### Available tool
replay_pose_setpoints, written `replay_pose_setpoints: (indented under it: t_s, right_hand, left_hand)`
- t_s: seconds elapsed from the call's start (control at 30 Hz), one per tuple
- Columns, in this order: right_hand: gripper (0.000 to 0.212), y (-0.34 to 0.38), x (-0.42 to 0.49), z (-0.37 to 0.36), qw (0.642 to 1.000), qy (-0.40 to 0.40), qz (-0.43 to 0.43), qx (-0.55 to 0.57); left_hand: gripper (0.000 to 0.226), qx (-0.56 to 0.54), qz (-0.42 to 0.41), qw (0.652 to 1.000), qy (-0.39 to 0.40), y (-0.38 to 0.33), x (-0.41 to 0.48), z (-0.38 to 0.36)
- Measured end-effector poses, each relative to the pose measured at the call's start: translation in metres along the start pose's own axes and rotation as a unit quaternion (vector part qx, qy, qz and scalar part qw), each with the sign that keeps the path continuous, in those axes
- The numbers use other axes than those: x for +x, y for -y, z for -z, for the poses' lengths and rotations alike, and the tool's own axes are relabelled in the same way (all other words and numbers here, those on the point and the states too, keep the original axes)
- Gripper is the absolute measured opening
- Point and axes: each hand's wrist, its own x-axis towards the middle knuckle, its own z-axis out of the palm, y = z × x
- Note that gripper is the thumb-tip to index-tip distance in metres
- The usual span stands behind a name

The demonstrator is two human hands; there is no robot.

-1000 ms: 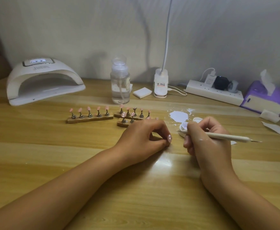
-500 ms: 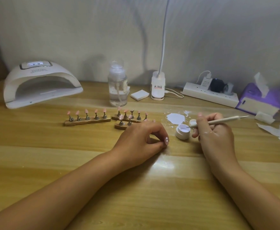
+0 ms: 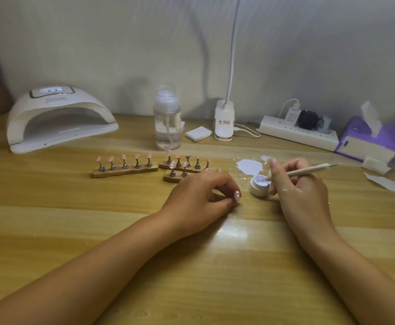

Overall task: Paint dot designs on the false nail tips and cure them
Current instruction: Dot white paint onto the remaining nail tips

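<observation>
While my right fingers [image 3: 274, 165] are clamping the dotting pen [image 3: 309, 171] in the gel pot [image 3: 258, 188] just beside them, my left fingers [image 3: 227, 182] are pinching a nail tip [image 3: 237, 195]; I'm likely risking blobbed dots by overloading.

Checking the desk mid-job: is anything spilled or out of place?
Yes. A pale paint patch lies smeared straight on the table just behind the open jar, with flecks beside it. White smudges also mark the right hand holding the dotting pen.

Pink nail tips [image 3: 123, 156] stand on wooden holders [image 3: 131, 171]; dotting tool [image 3: 306, 170] dips into white gel pot [image 3: 257, 189]
</observation>
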Motion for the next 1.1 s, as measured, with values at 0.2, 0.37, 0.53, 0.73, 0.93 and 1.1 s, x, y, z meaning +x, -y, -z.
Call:
replay_pose_setpoints:
  t_s: [0.2, 0.37, 0.53, 0.73, 0.93, 1.1]
  right_hand:
    - [0.018, 0.025, -0.015, 0.006, 0.978, 0.004, 0.007, 0.206]
    - [0.021, 0.028, -0.031, -0.005, 0.954, 0.099, -0.140, 0.246]
    - [0.025, 0.028, -0.029, -0.007, 0.964, 0.116, -0.138, 0.194]
    - [0.030, 0.027, -0.030, -0.010, 0.965, 0.131, -0.136, 0.184]
    - [0.027, 0.025, -0.029, -0.011, 0.965, 0.136, -0.128, 0.184]
    - [0.026, 0.026, -0.030, -0.011, 0.964, 0.142, -0.125, 0.185]
  left_hand:
    - [0.013, -0.006, -0.006, 1.000, -0.010, -0.001, 0.000, 0.001]
    - [0.014, -0.006, -0.010, 1.000, -0.016, -0.001, 0.001, 0.001]
    - [0.022, -0.010, -0.015, 1.000, -0.020, 0.000, 0.001, 0.000]
    - [0.025, -0.010, -0.017, 1.000, -0.023, 0.000, 0.001, 0.000]
    - [0.025, -0.009, -0.019, 0.999, -0.023, 0.001, 0.002, -0.001]
    - [0.026, -0.003, -0.021, 0.999, -0.028, 0.001, 0.003, -0.001]
